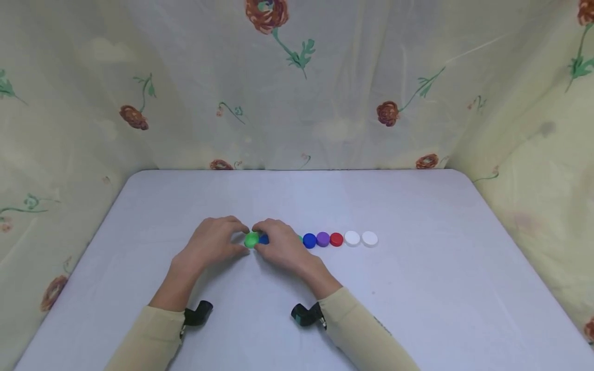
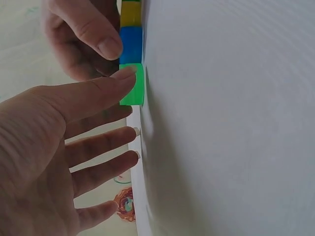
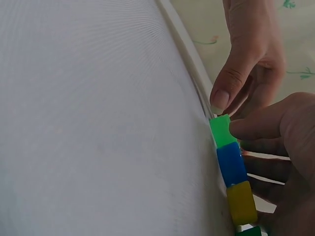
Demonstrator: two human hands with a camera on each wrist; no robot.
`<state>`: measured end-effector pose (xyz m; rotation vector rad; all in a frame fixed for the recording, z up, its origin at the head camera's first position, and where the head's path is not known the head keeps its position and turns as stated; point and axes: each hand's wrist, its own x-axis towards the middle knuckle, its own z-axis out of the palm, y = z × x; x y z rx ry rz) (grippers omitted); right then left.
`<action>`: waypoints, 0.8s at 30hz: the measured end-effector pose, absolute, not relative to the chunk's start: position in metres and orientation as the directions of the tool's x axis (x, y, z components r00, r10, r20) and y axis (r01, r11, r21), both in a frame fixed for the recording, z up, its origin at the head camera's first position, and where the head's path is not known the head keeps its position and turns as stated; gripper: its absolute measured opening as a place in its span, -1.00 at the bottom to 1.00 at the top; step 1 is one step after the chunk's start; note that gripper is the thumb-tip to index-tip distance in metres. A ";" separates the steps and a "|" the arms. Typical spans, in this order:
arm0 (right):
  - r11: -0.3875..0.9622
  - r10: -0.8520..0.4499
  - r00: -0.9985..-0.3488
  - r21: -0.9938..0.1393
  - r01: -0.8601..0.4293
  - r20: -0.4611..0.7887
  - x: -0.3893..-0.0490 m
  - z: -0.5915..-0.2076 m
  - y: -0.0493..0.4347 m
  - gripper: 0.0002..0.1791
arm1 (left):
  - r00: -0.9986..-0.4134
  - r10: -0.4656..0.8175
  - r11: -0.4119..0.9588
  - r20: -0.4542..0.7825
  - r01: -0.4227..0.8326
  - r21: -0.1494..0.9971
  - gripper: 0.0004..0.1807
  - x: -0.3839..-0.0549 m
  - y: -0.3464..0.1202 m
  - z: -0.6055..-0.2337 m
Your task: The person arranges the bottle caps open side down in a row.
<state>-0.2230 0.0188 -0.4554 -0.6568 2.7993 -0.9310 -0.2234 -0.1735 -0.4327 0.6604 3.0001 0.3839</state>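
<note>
A row of small round bottle caps lies across the white table. At its left end is a bright green bottle cap [image 1: 251, 240]. My left hand [image 1: 214, 238] has thumb and forefinger around its left side, the other fingers spread in the left wrist view. From the right, my right hand [image 1: 284, 246] brings thumb and forefinger to the same cap. Both hands' fingertips nearly meet there. A blue cap [image 3: 232, 164] and a yellow cap [image 3: 242, 202] follow under my right hand, which hides part of the row from the head view.
Right of my hand the row continues with a dark blue cap [image 1: 309, 240], a purple cap [image 1: 323, 239], a red cap [image 1: 336, 239] and two white caps, the last white cap [image 1: 369, 239] at the end. A flowered curtain [image 1: 343, 103] hangs behind the table [image 1: 417, 299].
</note>
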 end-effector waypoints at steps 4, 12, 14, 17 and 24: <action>0.726 -0.430 -0.902 -0.576 -0.376 0.047 -0.223 -0.456 0.017 -0.63 | -0.902 0.429 0.873 0.037 0.425 0.240 -0.62 -0.224 -0.172 -0.435; 0.755 -0.442 -0.895 -0.512 -0.410 0.064 -0.223 -0.457 0.014 -0.67 | -0.896 0.440 0.869 0.059 0.441 0.226 -0.71 -0.225 -0.172 -0.439; 0.756 -0.448 -0.892 -0.504 -0.417 0.065 -0.223 -0.458 0.014 -0.66 | -0.896 0.440 0.869 0.059 0.441 0.226 -0.71 -0.224 -0.172 -0.439; 0.758 -0.450 -0.891 -0.498 -0.421 0.068 -0.223 -0.458 0.014 -0.66 | -0.897 0.439 0.869 0.057 0.440 0.227 -0.71 -0.224 -0.172 -0.439; 0.763 -0.444 -0.894 -0.495 -0.416 0.067 -0.223 -0.457 0.014 -0.65 | -0.895 0.444 0.869 0.049 0.443 0.222 -0.70 -0.224 -0.171 -0.437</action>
